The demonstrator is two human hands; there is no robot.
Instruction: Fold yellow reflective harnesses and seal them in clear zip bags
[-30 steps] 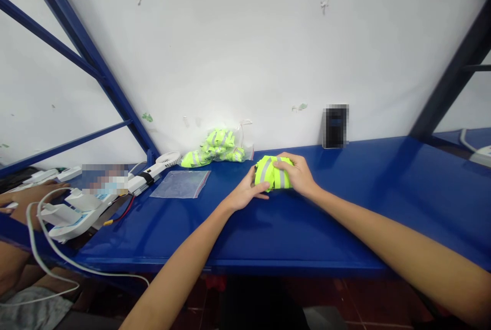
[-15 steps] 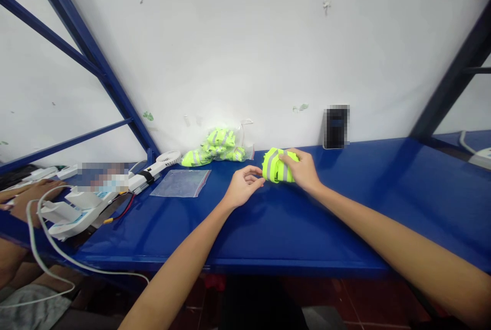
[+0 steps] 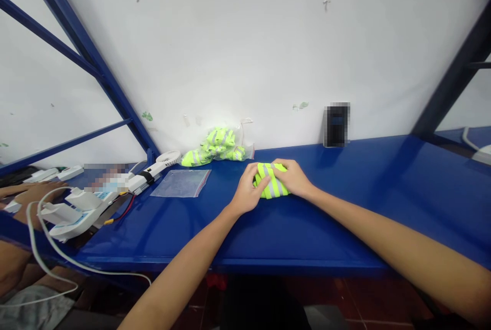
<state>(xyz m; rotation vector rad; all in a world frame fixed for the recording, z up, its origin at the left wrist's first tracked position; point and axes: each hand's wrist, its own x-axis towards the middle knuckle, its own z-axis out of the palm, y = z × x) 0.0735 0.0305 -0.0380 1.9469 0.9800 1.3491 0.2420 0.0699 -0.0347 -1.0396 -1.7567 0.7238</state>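
Observation:
Between my two hands is a folded neon-yellow reflective vest (image 3: 273, 187) with silver-grey stripes, bundled small just above or on the blue table (image 3: 307, 238). My left hand (image 3: 247, 189) grips its left side, thumb across the front. From the right, my right hand (image 3: 294, 176) holds the bundle, fingers over its top edge. A flat clear zip bag (image 3: 180, 183) lies to the left of my left hand. Behind it, against the wall, sit several similar yellow bundles (image 3: 218, 138) in clear plastic bags.
At the left are a white handheld fan (image 3: 169, 157), a power strip (image 3: 82, 217) with plugs, and a white cable (image 3: 95, 270) hanging over the table edge. Another person's hand (image 3: 38, 197) rests at far left. A dark phone-like object (image 3: 336, 128) leans on the wall.
The vest bundle has come nearer to me and turned slightly. My left hand, earlier just at its edge, now grips it; my right hand has shifted down and left with it.

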